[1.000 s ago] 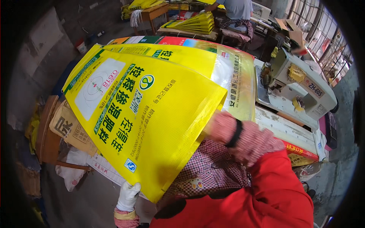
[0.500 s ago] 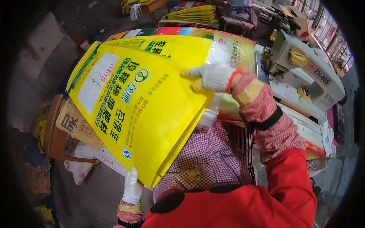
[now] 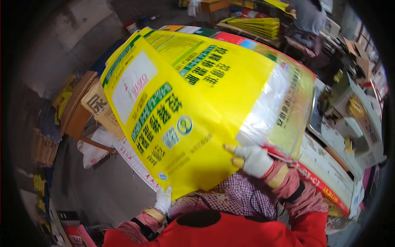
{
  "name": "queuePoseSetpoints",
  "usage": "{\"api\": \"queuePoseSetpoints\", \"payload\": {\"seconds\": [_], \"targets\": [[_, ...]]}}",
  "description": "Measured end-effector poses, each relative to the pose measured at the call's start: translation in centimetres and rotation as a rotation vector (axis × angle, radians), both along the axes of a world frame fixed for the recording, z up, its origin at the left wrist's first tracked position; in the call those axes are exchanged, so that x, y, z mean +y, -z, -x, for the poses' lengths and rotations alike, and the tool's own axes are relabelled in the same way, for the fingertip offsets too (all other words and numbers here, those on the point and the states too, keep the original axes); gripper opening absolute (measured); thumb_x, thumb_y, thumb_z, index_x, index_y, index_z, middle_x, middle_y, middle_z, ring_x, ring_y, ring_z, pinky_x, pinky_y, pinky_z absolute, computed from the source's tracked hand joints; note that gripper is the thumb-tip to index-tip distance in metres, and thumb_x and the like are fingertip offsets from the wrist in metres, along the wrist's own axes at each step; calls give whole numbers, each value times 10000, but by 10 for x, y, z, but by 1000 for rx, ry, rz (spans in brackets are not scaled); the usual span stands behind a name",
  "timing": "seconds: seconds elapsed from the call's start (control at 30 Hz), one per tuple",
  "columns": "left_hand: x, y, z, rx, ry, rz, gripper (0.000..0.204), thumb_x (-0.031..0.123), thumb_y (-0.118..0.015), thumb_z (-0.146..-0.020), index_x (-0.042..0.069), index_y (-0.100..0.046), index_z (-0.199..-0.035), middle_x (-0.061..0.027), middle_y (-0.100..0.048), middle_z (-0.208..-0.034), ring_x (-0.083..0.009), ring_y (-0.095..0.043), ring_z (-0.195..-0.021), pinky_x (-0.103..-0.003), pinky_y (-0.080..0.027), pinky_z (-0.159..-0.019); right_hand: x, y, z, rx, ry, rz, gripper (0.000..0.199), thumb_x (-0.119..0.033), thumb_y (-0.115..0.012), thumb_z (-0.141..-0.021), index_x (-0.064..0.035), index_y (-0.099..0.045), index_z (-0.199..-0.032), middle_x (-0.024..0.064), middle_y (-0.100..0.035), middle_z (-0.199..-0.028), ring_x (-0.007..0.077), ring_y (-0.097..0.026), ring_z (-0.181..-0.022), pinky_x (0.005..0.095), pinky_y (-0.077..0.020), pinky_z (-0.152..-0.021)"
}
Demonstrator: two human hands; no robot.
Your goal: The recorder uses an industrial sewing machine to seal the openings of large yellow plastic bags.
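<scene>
A printed yellow woven sack slants toward my lap, its far end resting on a stack. White-gloved, my left hand pinches its near left corner. My right hand, gloved with some fingertips showing, grips the sack's right edge. Under it lies another yellow sack with a clear plastic liner sticking out of its end. Beneath both is a multicoloured printed sack.
To the right stands a grey-white sewing machine on its bench. A brown sack hangs by a wooden stool at the left. Folded yellow sacks are piled at the back, near another person.
My right hand has drawn the sack's right edge nearer to my body, uncovering more of the yellow sack below. My left hand keeps its corner. The whole view has shifted.
</scene>
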State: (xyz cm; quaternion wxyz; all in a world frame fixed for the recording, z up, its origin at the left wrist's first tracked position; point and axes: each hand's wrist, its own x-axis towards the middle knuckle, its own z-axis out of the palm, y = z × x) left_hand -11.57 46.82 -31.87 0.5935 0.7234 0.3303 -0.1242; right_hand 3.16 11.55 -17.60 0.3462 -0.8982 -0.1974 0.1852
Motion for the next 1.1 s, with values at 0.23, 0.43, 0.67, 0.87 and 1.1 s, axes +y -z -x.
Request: {"api": "queuePoseSetpoints", "payload": {"seconds": [0.23,0.43,0.67,0.87,1.1], "targets": [[34,91,46,-144,139,-481,260,193,-574,-921,6,-575,-1102,-179,-650,-1012,-329,-613,-929,-372,-468,-832,67,78,-26,-387,-122,3,394,-205,-602,-878,-219,-587,-1271,91,-617,-724,200,-559,-548,269,-496,-600],[46,121,31,-2,-19,-460,240,149,-541,-916,11,-586,-1107,-180,-657,-1007,-312,-623,-930,-366,-478,-814,110,188,-87,-290,-14,60,348,-186,-604,-856,-116,-589,-1197,102,-607,-775,212,-556,-614,290,-481,-588],[48,192,-2,122,-10,-412,340,270,-588,-863,6,-643,-1070,-254,-652,-1006,-401,-616,-983,-427,-490,-831,98,209,-83,-714,-34,194,302,-183,-604,-838,-58,-590,-1113,120,-598,-829,221,-558,-698,321,-475,-606],[49,166,-35,274,963,-834,235,266,-632,-826,74,-651,-959,-180,-666,-842,-331,-648,-770,-414,-509,-648,78,199,-62,-730,-51,232,307,-196,-613,-823,-24,-591,-1076,134,-597,-902,247,-569,-796,341,-480,-658],[66,117,-88,216,-316,156,257,322,-558,-925,136,-562,-1103,-75,-611,-704,-228,-568,-503,-359,-427,-422,74,183,-55,-256,94,-138,596,-408,-551,-864,-104,-420,-1360,176,-510,-1270,375,-490,-1134,485,-383,-964]]}}
